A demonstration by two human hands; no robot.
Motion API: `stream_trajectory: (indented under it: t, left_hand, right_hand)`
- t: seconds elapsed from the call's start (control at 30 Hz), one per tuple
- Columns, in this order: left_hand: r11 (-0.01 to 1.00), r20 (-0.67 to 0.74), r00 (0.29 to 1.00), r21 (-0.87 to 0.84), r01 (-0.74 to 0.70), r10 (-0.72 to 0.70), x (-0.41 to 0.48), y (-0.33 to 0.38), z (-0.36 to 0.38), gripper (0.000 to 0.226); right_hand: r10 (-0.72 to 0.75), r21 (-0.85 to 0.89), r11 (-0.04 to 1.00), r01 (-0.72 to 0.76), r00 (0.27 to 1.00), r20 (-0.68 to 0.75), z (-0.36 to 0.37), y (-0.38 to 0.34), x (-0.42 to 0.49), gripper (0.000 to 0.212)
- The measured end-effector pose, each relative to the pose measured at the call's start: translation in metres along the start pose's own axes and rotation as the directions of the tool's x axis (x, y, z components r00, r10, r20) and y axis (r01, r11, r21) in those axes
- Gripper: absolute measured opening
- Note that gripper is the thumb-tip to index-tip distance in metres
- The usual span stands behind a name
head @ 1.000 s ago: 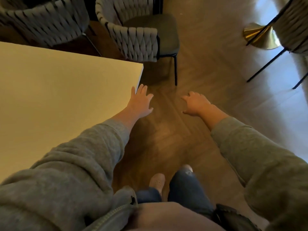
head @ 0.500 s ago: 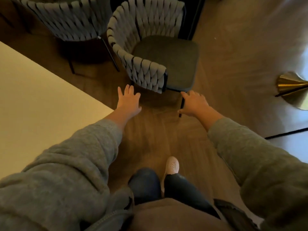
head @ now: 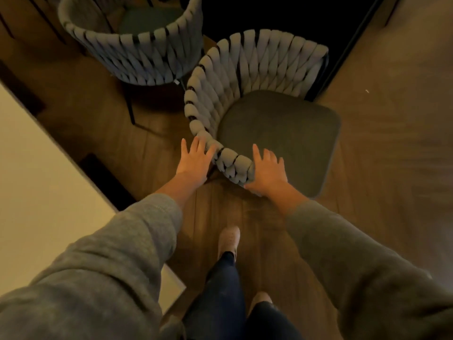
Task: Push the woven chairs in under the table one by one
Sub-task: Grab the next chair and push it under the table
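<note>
A woven chair [head: 245, 77] with a grey braided curved back and a dark seat cushion stands on the wood floor, right of the table's corner. My left hand [head: 195, 161] lies flat with spread fingers against the outside of the near end of its backrest. My right hand [head: 268, 171] rests on the inner side of that same end, thumb hooked round the backrest's tip, fingers over the seat. A second woven chair [head: 137, 55] stands behind it to the left. The pale table top [head: 36, 182] fills the left side.
A dark doorway or recess [head: 282, 18] lies behind the chairs. Open wood floor [head: 392, 168] stretches to the right. My feet, one in a light shoe [head: 229, 239], stand directly below the hands, close to the table's near corner [head: 176, 288].
I have stepped closer to the nearer chair. Both hands went forward from mid-air over the floor onto the near end of its backrest. The gold lamp base left the view.
</note>
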State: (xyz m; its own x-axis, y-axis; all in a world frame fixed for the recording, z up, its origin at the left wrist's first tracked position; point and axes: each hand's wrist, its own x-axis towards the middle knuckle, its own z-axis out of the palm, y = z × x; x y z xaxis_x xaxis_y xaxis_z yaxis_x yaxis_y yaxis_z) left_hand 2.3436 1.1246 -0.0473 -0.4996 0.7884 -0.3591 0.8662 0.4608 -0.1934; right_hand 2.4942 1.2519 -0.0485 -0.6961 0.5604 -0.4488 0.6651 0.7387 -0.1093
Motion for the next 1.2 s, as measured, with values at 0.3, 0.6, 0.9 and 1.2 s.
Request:
stream_trajectory:
  t: [0.3, 0.6, 0.9, 1.2]
  left_hand:
    - [0.934, 0.191, 0.971, 0.297, -0.197, 0.144, 0.132, -0.034, -0.013, 0.076]
    - [0.827, 0.260, 0.877, 0.307, -0.471, 0.403, 0.171, -0.032, -0.015, 0.026]
    - [0.881, 0.229, 0.888, 0.177, -0.440, 0.398, 0.182, 0.056, -0.036, 0.027]
    - [0.934, 0.173, 0.929, 0.093, -0.346, 0.327, 0.201, 0.151, -0.054, 0.024]
  right_hand:
    - [-0.047, 0.107, 0.994, 0.029, 0.984, 0.169, 0.017, -0.028, 0.107, 0.095]
    - [-0.196, 0.211, 0.965, 0.158, 0.965, 0.175, 0.025, 0.014, 0.123, 0.060]
    - [-0.252, 0.155, 0.962, 0.225, 0.949, 0.190, -0.001, 0.123, 0.124, 0.052]
    - [-0.226, 0.059, 0.974, 0.218, 0.946, 0.234, -0.030, 0.225, 0.132, 0.045]
